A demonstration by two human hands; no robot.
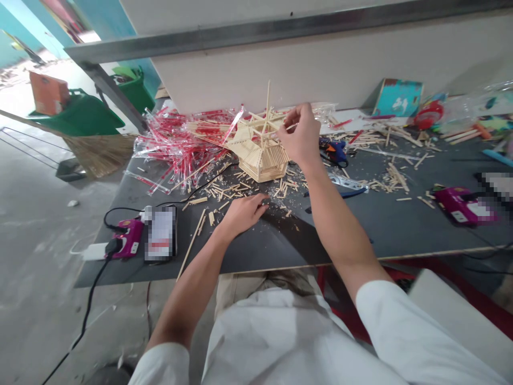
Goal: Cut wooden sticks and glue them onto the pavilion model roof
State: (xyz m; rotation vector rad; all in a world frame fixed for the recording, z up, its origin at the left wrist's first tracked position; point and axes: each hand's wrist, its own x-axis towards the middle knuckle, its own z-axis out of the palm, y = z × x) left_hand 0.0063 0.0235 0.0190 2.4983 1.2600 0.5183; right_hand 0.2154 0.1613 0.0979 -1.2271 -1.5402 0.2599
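Note:
A small house model (260, 149) built of thin wooden sticks stands on the dark table (393, 224). My right hand (301, 136) is raised at the model's right side, fingers pinched on a thin wooden stick at the roof. My left hand (243, 212) rests palm down on the table in front of the model, fingers curled among loose cut sticks (224, 192). A long bare stick (191, 243) lies beside my left wrist.
A heap of red-and-clear plastic wrappers (180, 141) lies left of the model. A blue glue gun (335, 151) sits behind my right hand. Two pink devices (127, 238) (460, 204), a phone (160, 233), cables and craft clutter at the back right surround the work.

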